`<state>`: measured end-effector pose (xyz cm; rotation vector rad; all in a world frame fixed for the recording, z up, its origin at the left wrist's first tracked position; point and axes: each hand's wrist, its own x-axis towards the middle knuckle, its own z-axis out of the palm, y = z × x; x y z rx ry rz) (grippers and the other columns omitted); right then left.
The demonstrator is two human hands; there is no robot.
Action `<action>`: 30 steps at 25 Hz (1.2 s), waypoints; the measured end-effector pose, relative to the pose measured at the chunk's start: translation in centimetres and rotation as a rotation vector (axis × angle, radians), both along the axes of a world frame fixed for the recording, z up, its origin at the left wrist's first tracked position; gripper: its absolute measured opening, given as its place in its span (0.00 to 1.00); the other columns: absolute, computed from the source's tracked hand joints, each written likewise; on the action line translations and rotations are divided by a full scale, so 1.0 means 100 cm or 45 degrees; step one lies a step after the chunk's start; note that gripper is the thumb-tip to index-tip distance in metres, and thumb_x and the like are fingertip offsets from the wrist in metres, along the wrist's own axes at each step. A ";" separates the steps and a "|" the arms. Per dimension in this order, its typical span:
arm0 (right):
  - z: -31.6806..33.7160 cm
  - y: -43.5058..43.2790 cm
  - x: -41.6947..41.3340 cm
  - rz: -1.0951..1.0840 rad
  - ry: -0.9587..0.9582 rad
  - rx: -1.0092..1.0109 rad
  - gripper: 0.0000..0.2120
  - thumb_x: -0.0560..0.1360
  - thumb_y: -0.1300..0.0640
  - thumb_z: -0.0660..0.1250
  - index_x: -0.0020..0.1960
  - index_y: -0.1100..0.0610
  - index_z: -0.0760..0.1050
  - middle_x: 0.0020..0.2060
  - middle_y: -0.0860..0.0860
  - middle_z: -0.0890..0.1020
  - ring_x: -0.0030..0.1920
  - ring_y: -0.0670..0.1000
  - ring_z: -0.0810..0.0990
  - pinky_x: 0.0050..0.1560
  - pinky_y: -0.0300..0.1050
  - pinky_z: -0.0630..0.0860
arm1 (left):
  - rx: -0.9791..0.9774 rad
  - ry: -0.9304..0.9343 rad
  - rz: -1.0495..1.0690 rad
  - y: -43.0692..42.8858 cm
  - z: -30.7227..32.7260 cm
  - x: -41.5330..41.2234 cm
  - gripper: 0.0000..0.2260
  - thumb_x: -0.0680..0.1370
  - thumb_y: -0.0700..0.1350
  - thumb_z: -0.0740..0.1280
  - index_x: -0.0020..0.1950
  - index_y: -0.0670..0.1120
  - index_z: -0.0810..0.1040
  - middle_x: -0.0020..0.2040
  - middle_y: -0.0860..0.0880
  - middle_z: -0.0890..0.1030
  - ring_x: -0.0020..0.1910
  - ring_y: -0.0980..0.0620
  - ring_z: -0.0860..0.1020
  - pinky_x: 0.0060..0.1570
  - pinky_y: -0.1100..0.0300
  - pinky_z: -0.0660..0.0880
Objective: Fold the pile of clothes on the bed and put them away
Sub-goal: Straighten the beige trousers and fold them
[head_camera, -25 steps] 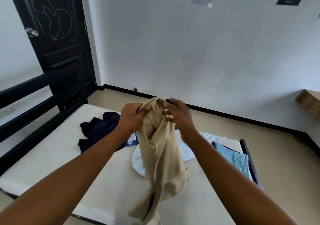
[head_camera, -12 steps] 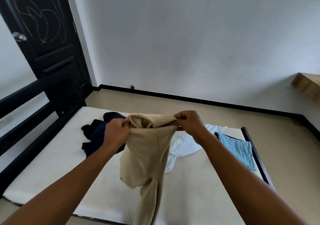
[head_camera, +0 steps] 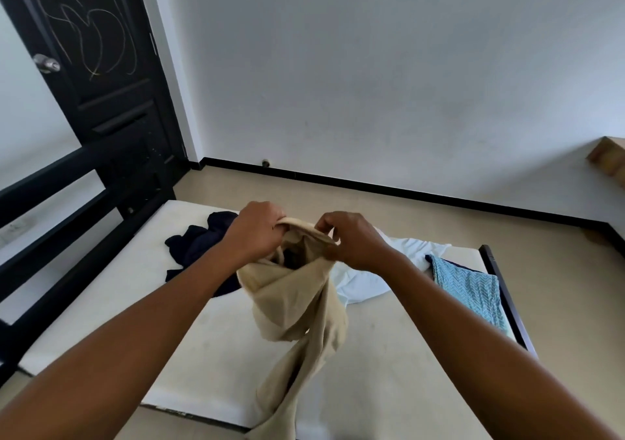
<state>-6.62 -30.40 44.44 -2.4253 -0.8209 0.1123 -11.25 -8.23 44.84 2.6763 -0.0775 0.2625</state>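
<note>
Both hands, left (head_camera: 253, 235) and right (head_camera: 351, 241), are gripping the beige trousers' (head_camera: 297, 307) waistband, unfolded. Beyond them, dark (head_camera: 196, 246), white (head_camera: 389, 267) and blue (head_camera: 468, 287) clothes are lying unfolded.

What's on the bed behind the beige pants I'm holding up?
A white garment lies on the mattress right behind the beige pants; they hide its left part. A dark navy garment sits beside it, partly covered by the left hand.

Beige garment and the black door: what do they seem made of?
The beige garment looks like matte woven cloth, possibly cotton: it hangs in soft, limp folds. The black door is probably painted wood, slightly glossy, with moulded panels and pale scratches. Its knob looks like shiny metal.
</note>
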 end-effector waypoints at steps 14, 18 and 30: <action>-0.015 0.034 -0.028 0.052 0.760 -0.039 0.23 0.78 0.71 0.59 0.67 0.51 0.72 0.50 0.55 0.81 0.46 0.51 0.76 0.43 0.36 0.75 | -0.502 0.174 0.315 -0.051 -0.010 0.004 0.19 0.81 0.45 0.67 0.32 0.41 0.69 0.34 0.49 0.67 0.34 0.49 0.69 0.35 0.55 0.63; -0.030 0.060 -0.040 0.187 0.747 -0.739 0.20 0.83 0.64 0.62 0.74 0.66 0.70 0.64 0.61 0.77 0.62 0.58 0.74 0.68 0.49 0.70 | -0.481 0.185 0.236 -0.045 -0.013 -0.011 0.24 0.82 0.46 0.68 0.29 0.44 0.63 0.30 0.43 0.70 0.31 0.54 0.67 0.36 0.57 0.64; -0.048 0.105 -0.037 0.263 0.378 -1.182 0.24 0.86 0.53 0.59 0.80 0.60 0.64 0.77 0.58 0.69 0.78 0.58 0.66 0.77 0.50 0.61 | -0.824 0.325 0.317 0.001 -0.040 -0.016 0.24 0.81 0.46 0.69 0.30 0.48 0.60 0.28 0.53 0.62 0.28 0.55 0.62 0.32 0.59 0.61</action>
